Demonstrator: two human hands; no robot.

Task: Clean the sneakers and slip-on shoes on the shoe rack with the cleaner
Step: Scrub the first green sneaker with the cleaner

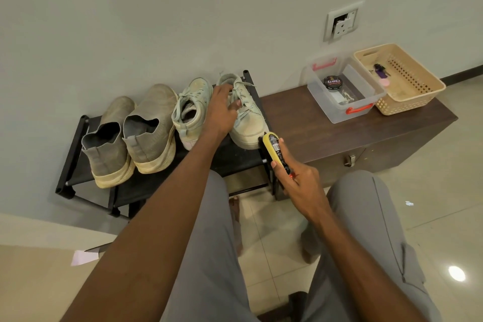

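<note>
On the black shoe rack (75, 144) stand two grey slip-on shoes (154, 128) at the left and two pale green laced sneakers to their right. My left hand (222, 110) grips the right sneaker (248, 123) at its laces and opening. The left sneaker (190, 107) stands beside it, untouched. My right hand (295, 178) holds a yellow shoe brush (273, 148) with dark bristles, its tip against the right sneaker's heel end at the rack's front right corner.
A dark wooden bench (300, 123) stands right of the rack. On it are a clear plastic box (366, 102) holding a polish tin (332, 83) and a beige basket (423, 97). A wall socket (342, 23) is above. My grey-trousered knees and bare feet are below.
</note>
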